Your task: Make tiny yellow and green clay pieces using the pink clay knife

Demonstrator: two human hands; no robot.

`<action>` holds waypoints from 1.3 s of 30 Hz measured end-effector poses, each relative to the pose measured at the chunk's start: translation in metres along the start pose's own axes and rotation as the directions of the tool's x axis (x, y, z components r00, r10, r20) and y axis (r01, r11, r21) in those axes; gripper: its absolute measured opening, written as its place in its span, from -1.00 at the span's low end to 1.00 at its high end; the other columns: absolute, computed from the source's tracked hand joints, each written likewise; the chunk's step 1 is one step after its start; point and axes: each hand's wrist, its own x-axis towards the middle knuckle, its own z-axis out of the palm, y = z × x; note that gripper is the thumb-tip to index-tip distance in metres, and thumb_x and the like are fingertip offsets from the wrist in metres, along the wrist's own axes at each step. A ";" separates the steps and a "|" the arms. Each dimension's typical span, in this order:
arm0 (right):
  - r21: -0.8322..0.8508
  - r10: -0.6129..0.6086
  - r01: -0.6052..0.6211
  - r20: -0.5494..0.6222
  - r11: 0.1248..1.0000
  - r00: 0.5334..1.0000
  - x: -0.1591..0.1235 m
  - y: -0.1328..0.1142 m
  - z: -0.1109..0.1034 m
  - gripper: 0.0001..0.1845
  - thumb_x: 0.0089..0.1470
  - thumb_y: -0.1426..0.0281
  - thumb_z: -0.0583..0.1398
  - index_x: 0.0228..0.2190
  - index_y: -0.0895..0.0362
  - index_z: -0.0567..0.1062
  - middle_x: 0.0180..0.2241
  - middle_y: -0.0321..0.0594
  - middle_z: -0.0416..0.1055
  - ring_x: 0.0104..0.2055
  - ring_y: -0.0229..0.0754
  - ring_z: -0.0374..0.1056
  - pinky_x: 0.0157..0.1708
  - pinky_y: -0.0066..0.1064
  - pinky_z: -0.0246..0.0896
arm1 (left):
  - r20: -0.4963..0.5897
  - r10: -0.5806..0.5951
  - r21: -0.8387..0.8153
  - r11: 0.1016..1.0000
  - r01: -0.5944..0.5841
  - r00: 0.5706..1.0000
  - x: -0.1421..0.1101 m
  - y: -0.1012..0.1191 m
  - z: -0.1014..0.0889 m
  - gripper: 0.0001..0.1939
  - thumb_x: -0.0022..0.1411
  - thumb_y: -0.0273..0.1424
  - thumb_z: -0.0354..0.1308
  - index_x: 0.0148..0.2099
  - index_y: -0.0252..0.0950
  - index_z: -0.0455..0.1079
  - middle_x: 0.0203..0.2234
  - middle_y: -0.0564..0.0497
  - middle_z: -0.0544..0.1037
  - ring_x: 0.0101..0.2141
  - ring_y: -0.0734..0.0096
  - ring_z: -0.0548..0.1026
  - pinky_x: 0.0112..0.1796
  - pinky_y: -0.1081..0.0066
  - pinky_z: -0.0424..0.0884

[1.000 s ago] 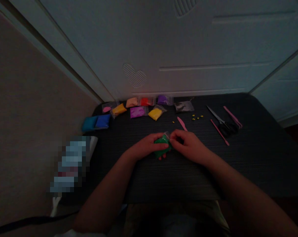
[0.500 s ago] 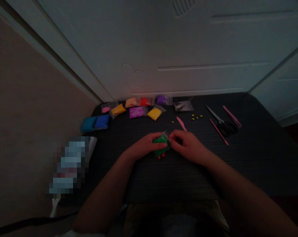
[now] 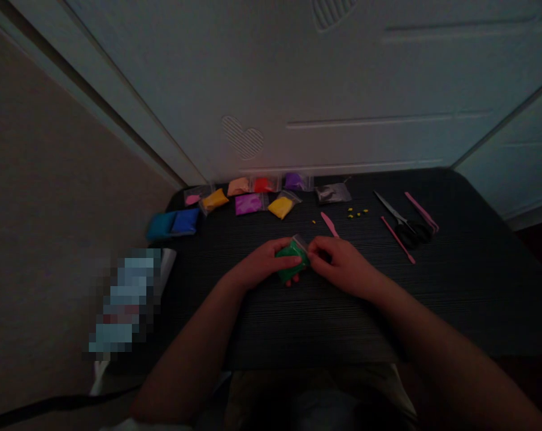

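A small clear zip bag of green clay [image 3: 288, 265] is held above the dark table in front of me. My left hand [image 3: 266, 263] grips its body, thumb across the front and fingertips showing below. With thumb and fingers pinched, my right hand [image 3: 338, 263] holds the clear top edge at the bag's right. Just beyond my right hand lies a pink plastic knife [image 3: 329, 224], its lower end hidden by the hand. A tiny yellow bit [image 3: 313, 222] lies to the left of the knife, and several yellow and dark bits [image 3: 358, 214] lie farther right.
Bags of coloured clay line the back: yellow [image 3: 282, 208], magenta [image 3: 249, 204], purple [image 3: 294, 181], red [image 3: 262, 184], black [image 3: 332, 193]. Blue packs [image 3: 185, 221] sit at left. Scissors [image 3: 401, 224], a pink stick tool [image 3: 397, 239] and pink tweezers [image 3: 420, 211] lie at right. A white door [image 3: 343, 90] stands behind.
The green bag has shifted slightly left and up, and more of its clear top shows between my hands. My right hand has stayed almost in place.
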 end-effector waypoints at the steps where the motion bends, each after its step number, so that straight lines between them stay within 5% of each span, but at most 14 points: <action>1: 0.005 0.004 -0.004 -0.001 1.000 1.000 0.000 0.000 0.000 -0.89 0.00 0.41 0.04 -0.48 0.15 0.34 -0.56 -0.37 0.26 -0.51 -0.36 0.15 -0.52 -0.50 -0.06 | -0.010 0.001 0.000 1.000 -0.001 1.000 0.000 0.000 0.000 -0.73 0.07 -0.33 0.10 -0.18 -0.35 0.25 -0.53 0.02 0.45 -0.54 0.50 0.42 -0.52 0.49 0.37; 39: 0.048 0.017 -0.016 -0.040 0.999 0.999 0.001 0.006 0.000 -0.88 0.01 0.41 0.02 -0.49 0.14 0.32 -0.54 -0.37 0.25 -0.50 -0.35 0.15 -0.50 -0.50 -0.04 | -0.156 0.062 -0.043 0.997 -0.069 0.986 0.002 -0.001 -0.001 -0.70 0.03 -0.34 0.13 -0.18 -0.33 0.23 -0.48 0.03 0.44 -0.48 0.47 0.44 -0.49 0.47 0.38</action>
